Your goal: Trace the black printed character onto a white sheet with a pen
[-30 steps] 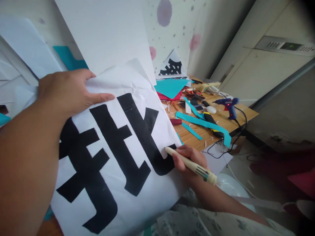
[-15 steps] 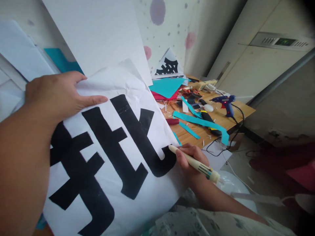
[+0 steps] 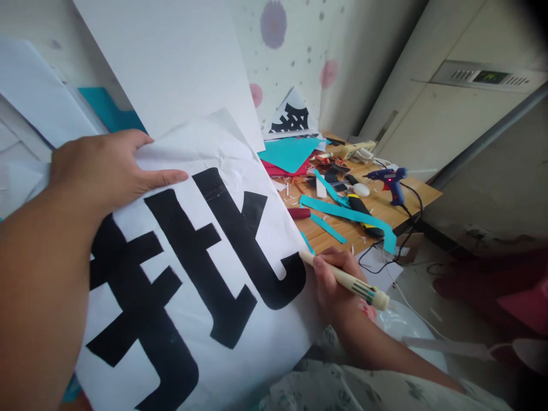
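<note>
A white paper sheet [image 3: 257, 354] with a large black character [image 3: 171, 240] lies tilted before me. My left hand [image 3: 103, 168] presses flat on its upper left part, thumb and fingers spread apart. In my right hand [image 3: 338, 279] is a cream multicolour pen [image 3: 355, 282], gripped near its front end. The pen's tip touches or almost touches the upper right end of the character's hooked stroke. A larger plain white sheet [image 3: 180, 63] shows behind the lettered one. My left forearm hides part of the character's left side.
On the wooden table [image 3: 417, 200] to the right are a blue glue gun [image 3: 391, 181] with a lit red light, a black-and-yellow handled tool [image 3: 363, 214], turquoise strips [image 3: 342, 209] and scraps. A turquoise sheet [image 3: 293, 153] lies farther back. A white cabinet-like appliance [image 3: 462, 120] stands beyond.
The pen tip has shifted slightly right along the end of the hooked stroke, my right hand moving with it. My left hand stays spread on the paper.
</note>
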The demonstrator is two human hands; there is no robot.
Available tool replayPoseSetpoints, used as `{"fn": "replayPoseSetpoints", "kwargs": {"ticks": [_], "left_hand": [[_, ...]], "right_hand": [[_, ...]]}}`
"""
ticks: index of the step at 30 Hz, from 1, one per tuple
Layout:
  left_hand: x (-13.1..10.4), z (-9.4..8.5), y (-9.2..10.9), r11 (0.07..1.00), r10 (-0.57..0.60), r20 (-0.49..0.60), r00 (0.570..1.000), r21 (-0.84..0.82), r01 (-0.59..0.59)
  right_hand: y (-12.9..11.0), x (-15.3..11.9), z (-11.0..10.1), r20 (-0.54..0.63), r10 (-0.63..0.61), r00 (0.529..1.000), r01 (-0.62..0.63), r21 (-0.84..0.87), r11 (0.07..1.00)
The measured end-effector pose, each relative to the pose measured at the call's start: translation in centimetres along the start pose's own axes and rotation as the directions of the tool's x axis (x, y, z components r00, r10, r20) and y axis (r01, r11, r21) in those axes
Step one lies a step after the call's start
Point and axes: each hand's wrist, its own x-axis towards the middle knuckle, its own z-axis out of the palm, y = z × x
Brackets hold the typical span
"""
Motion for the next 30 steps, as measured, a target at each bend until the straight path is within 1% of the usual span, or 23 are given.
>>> {"fn": "replayPoseSetpoints", "kwargs": {"ticks": [2,5,7,12,18,23,28,30], "left_hand": [[0.0,0.0,0.0,1.0,-0.004,0.001,1.0,0.003,0.004],[0.1,0.1,-0.1,1.0,-0.001,0.008,1.0,0.001,0.001],[0.3,0.3,-0.2,1.0,0.015,0.003,1.0,-0.005,-0.015],[0.4,0.5,-0.5,0.999,0.049,0.006,0.999,-0.022,-0.049],[0.2,0.3,-0.5,0.996,0.071,-0.004,0.997,-0.047,-0.071],[0.4,0.4,-0.7,0.995,0.086,-0.015,0.996,-0.051,-0.087],[0.5,0.6,-0.8,0.996,0.07,0.0,0.998,-0.063,-0.07],[0.5,0.6,-0.8,0.995,0.072,0.001,0.997,-0.073,-0.072]], "right_hand": [[0.3,-0.1,-0.1,0.029,-0.069,0.997,0.068,0.025,0.997],[0.0,0.3,-0.2,0.14,-0.206,0.968,0.205,0.022,0.979],[-0.5,0.9,-0.1,0.192,-0.236,0.953,0.24,0.007,0.971],[-0.9,1.4,-0.1,0.241,-0.2,0.95,0.219,-0.052,0.974],[-0.2,0.9,0.4,0.202,-0.273,0.941,0.291,-0.063,0.955],[-0.3,1.0,0.4,0.19,-0.289,0.938,0.311,-0.093,0.946],[-0.2,0.9,-0.4,0.255,-0.229,0.939,0.251,-0.056,0.966],[-0.1,0.9,-0.6,0.264,-0.204,0.943,0.222,-0.039,0.974]]}}
